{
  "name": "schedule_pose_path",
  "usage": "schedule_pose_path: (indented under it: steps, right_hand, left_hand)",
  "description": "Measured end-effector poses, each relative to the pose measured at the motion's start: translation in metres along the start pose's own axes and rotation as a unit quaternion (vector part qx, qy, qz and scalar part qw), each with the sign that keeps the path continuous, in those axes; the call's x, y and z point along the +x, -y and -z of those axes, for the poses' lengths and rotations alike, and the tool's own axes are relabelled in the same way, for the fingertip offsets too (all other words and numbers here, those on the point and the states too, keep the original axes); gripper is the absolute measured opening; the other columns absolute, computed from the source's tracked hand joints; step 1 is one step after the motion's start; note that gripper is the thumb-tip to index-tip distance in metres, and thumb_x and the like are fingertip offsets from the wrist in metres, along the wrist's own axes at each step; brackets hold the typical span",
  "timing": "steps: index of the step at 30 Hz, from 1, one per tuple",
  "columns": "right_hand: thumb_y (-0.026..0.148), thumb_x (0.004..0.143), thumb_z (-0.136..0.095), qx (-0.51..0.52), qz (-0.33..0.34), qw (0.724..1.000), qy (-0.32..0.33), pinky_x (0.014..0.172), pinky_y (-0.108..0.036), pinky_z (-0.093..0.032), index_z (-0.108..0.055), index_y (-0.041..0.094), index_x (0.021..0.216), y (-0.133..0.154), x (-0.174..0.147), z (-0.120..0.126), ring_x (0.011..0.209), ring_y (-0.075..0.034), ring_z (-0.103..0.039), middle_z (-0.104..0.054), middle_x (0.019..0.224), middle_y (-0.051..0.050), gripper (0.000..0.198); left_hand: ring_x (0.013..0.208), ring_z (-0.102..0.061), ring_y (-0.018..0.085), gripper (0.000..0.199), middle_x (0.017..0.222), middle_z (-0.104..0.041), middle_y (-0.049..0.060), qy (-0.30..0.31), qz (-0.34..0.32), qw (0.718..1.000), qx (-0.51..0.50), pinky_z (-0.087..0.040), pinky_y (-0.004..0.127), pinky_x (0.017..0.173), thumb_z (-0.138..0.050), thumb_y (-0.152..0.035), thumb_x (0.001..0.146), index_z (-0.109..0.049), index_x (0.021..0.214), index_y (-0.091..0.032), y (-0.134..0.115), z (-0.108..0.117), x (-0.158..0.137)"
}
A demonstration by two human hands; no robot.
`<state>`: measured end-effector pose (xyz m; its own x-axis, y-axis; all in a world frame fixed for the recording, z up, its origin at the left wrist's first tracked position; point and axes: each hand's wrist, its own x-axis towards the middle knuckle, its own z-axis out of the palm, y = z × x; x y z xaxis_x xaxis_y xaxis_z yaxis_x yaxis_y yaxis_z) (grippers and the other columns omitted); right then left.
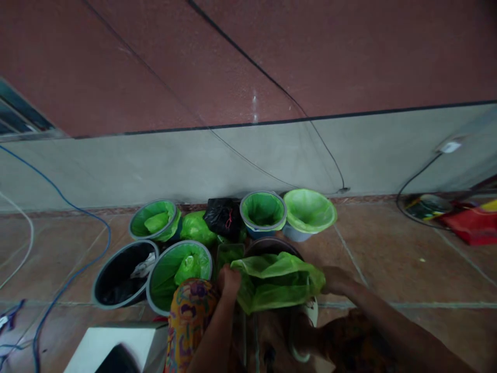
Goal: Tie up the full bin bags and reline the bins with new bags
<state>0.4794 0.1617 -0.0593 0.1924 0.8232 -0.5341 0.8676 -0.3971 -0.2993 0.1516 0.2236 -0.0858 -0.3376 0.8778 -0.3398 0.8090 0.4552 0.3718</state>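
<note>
A green plastic bag (pixel 277 282) is stretched wide between my hands, its mouth facing up. My left hand (pixel 229 282) is closed on the bag's left edge. On the opposite side my right hand (pixel 333 281) grips the right edge. Just behind the bag shows the dark rim of a brown bin (pixel 274 244); the bag covers most of it. Beyond that stand a grey-rimmed bin with a green liner (pixel 264 211) and a pale bin with a light green liner (pixel 309 211).
Left of my hands are green-lined bins (pixel 179 274) (pixel 153 220) and a black-lined bin (pixel 123 274). A tied black bag (pixel 223 217) lies against the wall (pixel 174 160). A blue cable (pixel 77 277) crosses the tiled floor. A white box (pixel 116 344) sits at lower left.
</note>
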Motion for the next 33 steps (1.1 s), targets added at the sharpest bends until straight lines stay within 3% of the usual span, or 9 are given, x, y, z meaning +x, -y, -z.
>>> schedule_pose_path:
  steps: [3,7,9,12,18,21,24,29,33]
  right_hand:
    - [0.021,0.066,-0.069,-0.06,0.094,0.994,0.002,0.085,-0.037,-0.049,-0.075,0.018,0.099,0.023,0.001,0.02,0.104,-0.032,-0.066,-0.071,0.108,-0.015,0.034]
    - [0.009,0.064,-0.062,-0.067,0.186,0.979,-0.041,0.097,-0.034,-0.043,-0.06,0.02,0.128,0.054,-0.001,0.019,0.119,-0.028,-0.056,-0.06,0.13,-0.013,0.065]
    - [0.008,0.069,-0.058,-0.082,0.201,0.975,-0.055,0.099,-0.035,-0.04,-0.062,0.02,0.124,0.061,0.0,0.008,0.12,-0.027,-0.054,-0.061,0.128,-0.012,0.057]
    - [0.013,0.085,-0.046,-0.085,0.187,0.976,-0.067,0.092,-0.033,-0.041,-0.069,0.018,0.102,0.063,0.009,-0.008,0.108,-0.025,-0.059,-0.066,0.112,-0.012,0.029]
    - [0.02,0.091,-0.045,-0.004,0.153,0.987,-0.05,0.07,-0.026,-0.036,-0.066,0.02,0.081,0.055,0.037,-0.023,0.081,-0.017,-0.061,-0.069,0.087,-0.006,0.023]
    - [0.022,0.091,-0.048,0.054,0.146,0.987,-0.04,0.067,-0.025,-0.034,-0.066,0.021,0.081,0.055,0.047,-0.023,0.078,-0.017,-0.061,-0.069,0.079,-0.004,0.021]
    - [0.026,0.091,-0.051,0.05,0.157,0.985,-0.047,0.068,-0.026,-0.035,-0.067,0.02,0.082,0.054,0.057,-0.02,0.079,-0.018,-0.062,-0.07,0.082,-0.006,0.02]
    - [0.027,0.094,-0.046,0.043,0.123,0.989,-0.077,0.073,-0.027,-0.037,-0.068,0.018,0.093,0.054,0.072,-0.014,0.086,-0.021,-0.065,-0.073,0.092,-0.011,0.024]
    - [0.021,0.095,-0.041,0.051,0.076,0.992,-0.092,0.074,-0.027,-0.038,-0.069,0.017,0.095,0.058,0.083,-0.013,0.089,-0.02,-0.065,-0.073,0.096,-0.011,0.029]
  left_hand:
    - [0.112,-0.061,0.03,0.047,0.125,-0.061,0.02,-0.046,-0.06,0.996,0.044,-0.048,0.039,0.091,-0.058,-0.013,0.079,-0.056,0.126,-0.011,-0.009,0.008,-0.017]
    - [0.133,-0.044,0.031,0.067,0.148,-0.042,0.017,-0.057,-0.271,0.959,0.061,-0.035,0.045,0.111,-0.056,-0.01,0.074,-0.047,0.14,-0.015,-0.03,0.005,-0.048]
    - [0.134,-0.042,0.03,0.067,0.149,-0.043,0.014,0.005,-0.368,0.928,0.055,-0.03,0.046,0.115,-0.06,-0.014,0.073,-0.047,0.14,-0.018,-0.044,-0.003,-0.058]
    - [0.129,-0.047,0.03,0.061,0.14,-0.054,0.012,0.093,-0.427,0.896,0.074,-0.026,0.051,0.116,-0.063,-0.025,0.077,-0.05,0.136,-0.021,-0.064,-0.022,-0.06]
    - [0.105,-0.063,0.027,0.026,0.103,-0.072,0.013,0.15,-0.409,0.888,0.15,-0.021,0.054,0.114,-0.049,-0.017,0.087,-0.066,0.107,-0.018,-0.075,-0.046,-0.028]
    - [0.093,-0.067,0.023,0.026,0.091,-0.073,0.009,0.133,-0.369,0.908,0.146,-0.033,0.044,0.107,-0.043,-0.02,0.093,-0.069,0.096,-0.02,-0.073,-0.039,-0.005]
    - [0.087,-0.066,0.02,0.024,0.089,-0.073,0.007,0.132,-0.331,0.927,0.114,-0.043,0.03,0.085,-0.048,-0.029,0.093,-0.07,0.09,-0.021,-0.075,-0.024,0.021]
    - [0.07,-0.058,0.015,0.026,0.068,-0.066,0.002,0.174,-0.332,0.926,0.046,-0.039,0.024,0.068,-0.054,-0.029,0.088,-0.07,0.071,-0.017,-0.079,-0.01,0.052]
    - [0.064,-0.053,0.012,0.031,0.064,-0.062,-0.001,0.192,-0.316,0.929,-0.004,-0.036,0.022,0.061,-0.053,-0.033,0.088,-0.071,0.07,-0.014,-0.078,-0.009,0.063]
